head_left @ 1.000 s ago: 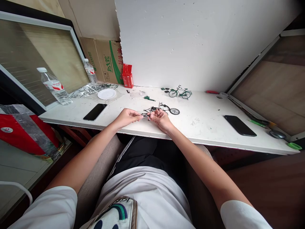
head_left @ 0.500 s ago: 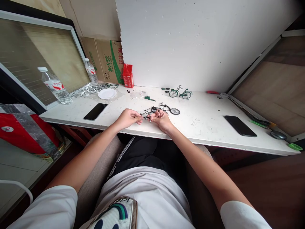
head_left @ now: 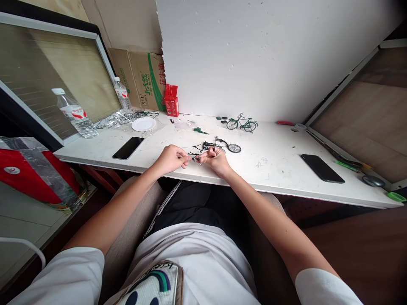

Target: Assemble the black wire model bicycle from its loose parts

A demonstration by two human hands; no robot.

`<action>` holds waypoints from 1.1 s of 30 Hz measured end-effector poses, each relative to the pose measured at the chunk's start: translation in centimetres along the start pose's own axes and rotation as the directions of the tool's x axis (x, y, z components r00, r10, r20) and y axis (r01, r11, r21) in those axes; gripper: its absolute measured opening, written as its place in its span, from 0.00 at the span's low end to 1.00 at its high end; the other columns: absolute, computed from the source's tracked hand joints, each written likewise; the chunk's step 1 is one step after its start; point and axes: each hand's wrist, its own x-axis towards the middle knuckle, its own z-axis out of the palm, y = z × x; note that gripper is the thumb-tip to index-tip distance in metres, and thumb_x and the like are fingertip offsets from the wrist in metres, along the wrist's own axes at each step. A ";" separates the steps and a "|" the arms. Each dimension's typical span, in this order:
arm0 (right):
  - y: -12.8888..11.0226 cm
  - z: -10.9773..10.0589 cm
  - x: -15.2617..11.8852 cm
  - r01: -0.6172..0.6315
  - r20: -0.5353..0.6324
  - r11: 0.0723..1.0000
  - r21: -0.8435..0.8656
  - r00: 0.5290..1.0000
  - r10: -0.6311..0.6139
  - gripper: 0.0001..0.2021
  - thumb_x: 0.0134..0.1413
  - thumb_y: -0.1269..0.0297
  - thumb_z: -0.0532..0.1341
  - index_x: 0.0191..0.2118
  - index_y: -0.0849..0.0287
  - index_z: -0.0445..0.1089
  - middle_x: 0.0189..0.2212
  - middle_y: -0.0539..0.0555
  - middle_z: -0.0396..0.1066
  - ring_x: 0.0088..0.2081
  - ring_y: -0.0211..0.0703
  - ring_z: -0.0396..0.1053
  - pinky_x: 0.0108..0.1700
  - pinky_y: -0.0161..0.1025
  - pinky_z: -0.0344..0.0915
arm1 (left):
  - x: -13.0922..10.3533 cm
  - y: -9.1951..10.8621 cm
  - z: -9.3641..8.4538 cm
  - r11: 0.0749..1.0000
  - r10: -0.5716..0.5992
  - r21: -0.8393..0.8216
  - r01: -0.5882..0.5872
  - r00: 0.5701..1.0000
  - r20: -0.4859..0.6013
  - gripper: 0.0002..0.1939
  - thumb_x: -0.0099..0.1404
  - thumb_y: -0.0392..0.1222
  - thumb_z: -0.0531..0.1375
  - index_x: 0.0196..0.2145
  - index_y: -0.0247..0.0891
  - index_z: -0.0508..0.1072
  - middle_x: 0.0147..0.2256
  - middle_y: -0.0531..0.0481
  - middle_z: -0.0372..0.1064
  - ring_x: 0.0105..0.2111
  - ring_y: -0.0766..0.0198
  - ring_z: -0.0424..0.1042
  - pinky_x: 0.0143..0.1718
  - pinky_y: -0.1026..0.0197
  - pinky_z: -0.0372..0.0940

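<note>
My left hand (head_left: pixel 173 159) pinches one end of a small dark part (head_left: pixel 194 157) above the white table's front edge. My right hand (head_left: pixel 216 162) has its thumb and fingers closed at the other end of that part, and a thin tool-like piece also shows between its fingers. Just behind my right hand lie black model bicycle pieces, with a spoked wheel (head_left: pixel 234 148) at their right. Farther back stands a green model bicycle (head_left: pixel 242 123). To its left lies a small green part (head_left: pixel 201 130). My fingers hide much of the held part.
On the table (head_left: pixel 270 169) are a phone (head_left: pixel 128 148) at the left, another phone (head_left: pixel 322 168) at the right, a white plate (head_left: pixel 144 124), two water bottles (head_left: pixel 78 116), a red box (head_left: pixel 171 101), and thin tools (head_left: pixel 337 152) along the right edge.
The thin piece in my right hand has tilted and stands out less above the fingers. My fingertips have moved slightly closer together. The view has shifted a little.
</note>
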 end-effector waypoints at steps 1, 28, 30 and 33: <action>-0.1 0.1 0.0 0.007 0.000 1.000 -0.007 1.000 -0.007 0.36 0.37 0.59 0.81 0.27 0.51 0.47 0.27 0.51 0.78 0.32 0.47 0.77 0.44 0.46 0.73 | -0.1 0.1 0.0 1.000 -0.006 0.002 0.006 1.000 0.003 0.10 0.62 0.44 0.72 0.31 0.33 0.82 0.27 0.42 0.80 0.26 0.58 0.80 0.33 0.59 0.74; -0.8 0.0 0.0 -0.023 0.123 1.000 0.016 0.992 0.021 0.33 0.36 0.65 0.80 0.29 0.52 0.50 0.26 0.47 0.77 0.27 0.42 0.76 0.36 0.44 0.77 | -0.4 0.1 1.1 0.998 -0.063 0.007 0.063 0.998 0.000 0.06 0.64 0.36 0.68 0.29 0.33 0.81 0.25 0.44 0.80 0.24 0.61 0.80 0.30 0.64 0.72; -0.8 0.0 0.0 -0.024 0.121 1.000 0.017 0.992 0.022 0.32 0.36 0.65 0.79 0.28 0.52 0.50 0.26 0.48 0.77 0.26 0.42 0.76 0.36 0.44 0.77 | -0.4 0.1 1.0 0.997 -0.070 0.011 0.070 0.997 0.012 0.06 0.64 0.36 0.69 0.29 0.33 0.81 0.25 0.44 0.80 0.24 0.61 0.80 0.30 0.64 0.72; -1.2 -0.1 0.0 -0.031 0.111 0.999 0.014 0.993 0.029 0.33 0.36 0.63 0.80 0.29 0.52 0.50 0.27 0.48 0.77 0.29 0.45 0.77 0.39 0.46 0.76 | -0.5 0.3 0.8 0.998 -0.063 -0.019 0.063 0.998 0.026 0.08 0.63 0.40 0.71 0.29 0.33 0.81 0.26 0.43 0.80 0.24 0.59 0.80 0.31 0.62 0.73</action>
